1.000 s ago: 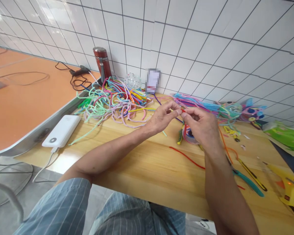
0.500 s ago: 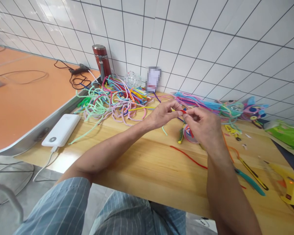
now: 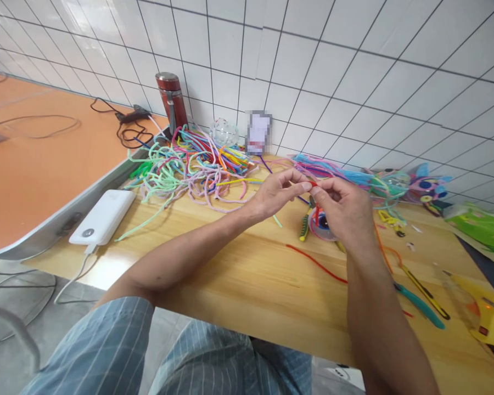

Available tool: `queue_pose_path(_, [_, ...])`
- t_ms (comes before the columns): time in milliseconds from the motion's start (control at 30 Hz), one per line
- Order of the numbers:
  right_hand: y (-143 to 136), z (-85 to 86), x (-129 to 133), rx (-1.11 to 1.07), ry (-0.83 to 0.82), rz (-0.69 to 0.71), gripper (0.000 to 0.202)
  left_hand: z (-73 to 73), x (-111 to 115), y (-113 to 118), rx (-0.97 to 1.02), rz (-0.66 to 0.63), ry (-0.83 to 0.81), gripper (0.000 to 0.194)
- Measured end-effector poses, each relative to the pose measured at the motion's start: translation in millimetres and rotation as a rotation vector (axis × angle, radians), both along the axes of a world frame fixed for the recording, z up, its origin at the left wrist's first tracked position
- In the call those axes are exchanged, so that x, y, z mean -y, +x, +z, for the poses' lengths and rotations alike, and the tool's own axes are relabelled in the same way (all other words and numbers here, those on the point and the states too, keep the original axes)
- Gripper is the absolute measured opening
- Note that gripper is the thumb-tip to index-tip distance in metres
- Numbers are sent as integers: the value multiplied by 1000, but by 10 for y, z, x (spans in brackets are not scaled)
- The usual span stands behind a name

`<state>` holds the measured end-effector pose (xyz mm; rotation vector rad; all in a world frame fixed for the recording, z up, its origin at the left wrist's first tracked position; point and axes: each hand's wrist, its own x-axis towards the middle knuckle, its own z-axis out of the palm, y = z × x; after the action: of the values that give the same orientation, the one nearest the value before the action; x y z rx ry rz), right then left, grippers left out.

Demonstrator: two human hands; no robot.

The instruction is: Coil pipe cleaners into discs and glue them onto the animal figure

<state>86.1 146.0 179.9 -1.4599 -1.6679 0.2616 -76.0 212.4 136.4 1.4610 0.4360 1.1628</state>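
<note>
The left hand (image 3: 276, 193) and right hand (image 3: 348, 208) pinch a red stem (image 3: 314, 185), seemingly part-shaped; a straighter red strand (image 3: 316, 262) lies apart.

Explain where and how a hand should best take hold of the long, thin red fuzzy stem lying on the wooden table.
Pinch the long, thin red fuzzy stem at its left end, probably with the left hand, coming from above and the left. It lies along the light wooden table; that end shows uncovered, while farther along it passes behind the right forearm.
</note>
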Motion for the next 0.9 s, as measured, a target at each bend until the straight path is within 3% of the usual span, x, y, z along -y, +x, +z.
queue_pose_path(100, [46,11,2,174,57,-4,13,7,-104,-55,-70,26,186,40])
queue_pose_path(200, [46,9,-1,192,34,9,13,-7,-115,-62,-62,31,220,39])
queue_pose_path(533, [-157,-62,-8,-237,-26,8,31,-71,169,114,215,115,-157,43])
queue_pose_path(700, [-119,-120,-46,-282,-30,4,31,-81,206,135,227,84,-270,38])
queue_pose_path(900, [-13,-110,-53,19,48,-55,13,-16,-5,19,-38,117,48,29])
